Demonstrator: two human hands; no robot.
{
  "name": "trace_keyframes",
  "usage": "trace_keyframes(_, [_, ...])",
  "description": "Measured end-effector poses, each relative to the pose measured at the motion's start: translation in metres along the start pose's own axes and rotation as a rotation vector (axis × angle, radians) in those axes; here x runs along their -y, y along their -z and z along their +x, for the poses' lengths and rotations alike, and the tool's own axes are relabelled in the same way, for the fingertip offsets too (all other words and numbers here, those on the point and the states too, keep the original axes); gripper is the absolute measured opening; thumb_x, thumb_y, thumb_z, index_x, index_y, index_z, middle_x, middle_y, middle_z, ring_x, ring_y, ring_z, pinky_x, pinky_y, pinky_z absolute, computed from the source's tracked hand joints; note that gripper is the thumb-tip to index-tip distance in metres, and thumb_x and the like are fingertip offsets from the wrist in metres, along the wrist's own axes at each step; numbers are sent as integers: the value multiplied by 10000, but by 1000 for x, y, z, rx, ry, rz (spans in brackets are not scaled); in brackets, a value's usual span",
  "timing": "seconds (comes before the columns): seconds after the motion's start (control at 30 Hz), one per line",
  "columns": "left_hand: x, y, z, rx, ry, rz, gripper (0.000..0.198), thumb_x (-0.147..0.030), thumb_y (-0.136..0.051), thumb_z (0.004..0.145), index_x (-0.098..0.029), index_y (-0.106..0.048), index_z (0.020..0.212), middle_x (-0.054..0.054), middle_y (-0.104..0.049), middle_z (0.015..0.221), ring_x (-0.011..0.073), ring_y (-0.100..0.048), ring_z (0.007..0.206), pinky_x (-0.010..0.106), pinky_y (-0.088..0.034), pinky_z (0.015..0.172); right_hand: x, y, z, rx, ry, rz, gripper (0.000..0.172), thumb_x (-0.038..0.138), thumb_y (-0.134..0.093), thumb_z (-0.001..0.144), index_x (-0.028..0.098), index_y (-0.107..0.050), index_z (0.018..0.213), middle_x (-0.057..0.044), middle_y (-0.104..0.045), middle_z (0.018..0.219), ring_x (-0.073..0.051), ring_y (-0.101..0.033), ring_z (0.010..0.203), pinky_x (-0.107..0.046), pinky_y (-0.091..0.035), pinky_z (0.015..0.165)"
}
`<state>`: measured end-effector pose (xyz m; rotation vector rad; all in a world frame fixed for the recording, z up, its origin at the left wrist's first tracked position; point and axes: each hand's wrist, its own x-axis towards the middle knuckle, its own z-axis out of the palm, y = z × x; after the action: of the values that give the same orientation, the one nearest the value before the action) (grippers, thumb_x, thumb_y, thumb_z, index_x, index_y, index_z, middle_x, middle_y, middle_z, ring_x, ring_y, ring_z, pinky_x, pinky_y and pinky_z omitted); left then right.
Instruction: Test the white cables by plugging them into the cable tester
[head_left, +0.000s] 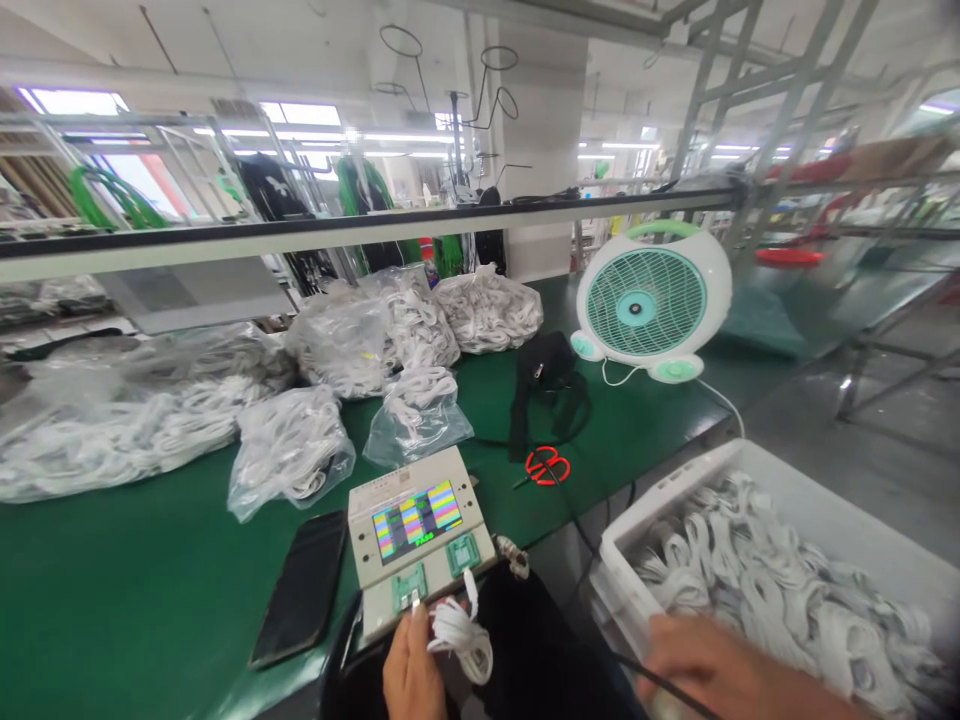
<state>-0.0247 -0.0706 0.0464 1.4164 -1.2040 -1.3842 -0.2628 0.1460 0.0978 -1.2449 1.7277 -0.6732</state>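
Note:
A cable tester (pixel 405 560) with a colour-striped screen, on which green letters read PASS, leans at the table's near edge. My left hand (pixel 412 665) is closed, pinching one plug of a coiled white cable (pixel 466 640) at the tester's left green socket (pixel 409 588). The cable's other end reaches the right green socket (pixel 462 552). Over the near edge of the white bin (pixel 615 548), my right hand (pixel 686 660) is smeared by motion and its fingers do not show clearly. Coiled white cables (pixel 780 610) fill that bin.
A black phone (pixel 300 590) lies left of the tester. Bagged white cables (pixel 292 445) line the table's back. Red-handled scissors (pixel 547 466), a black bag (pixel 544 375) and a white-and-green fan (pixel 649 300) stand or lie to the right. A shelf edge (pixel 360 228) crosses above.

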Motion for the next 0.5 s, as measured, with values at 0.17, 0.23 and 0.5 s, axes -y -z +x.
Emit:
trace_keyframes(0.17, [-13,-1,-5,-18,72,38,717,-700,-504,479,-104,-582,870,56,-616,890,181,-538,880,253,-424,785,40,-112,87,174,322,105,427,229,-428,769,209,-562,1174,-13,-569,1105,-68,-531,1003,-114,-354,851])
trace_keyframes(0.23, [-10,1,-3,4,108,26,751,-720,-535,446,-112,-573,886,44,-609,883,177,-541,851,250,-428,740,43,-131,115,-45,168,87,411,218,-352,811,186,-518,1185,-38,-565,1085,-72,-523,946,-149,-344,830])
trace_keyframes(0.5, [4,3,5,22,75,-4,742,-737,-536,514,-98,-594,886,54,-606,823,177,-545,798,254,-427,706,58,-123,168,-173,60,438,383,428,-407,826,70,-525,760,0,-463,714,7,-318,652,-113,-219,574])
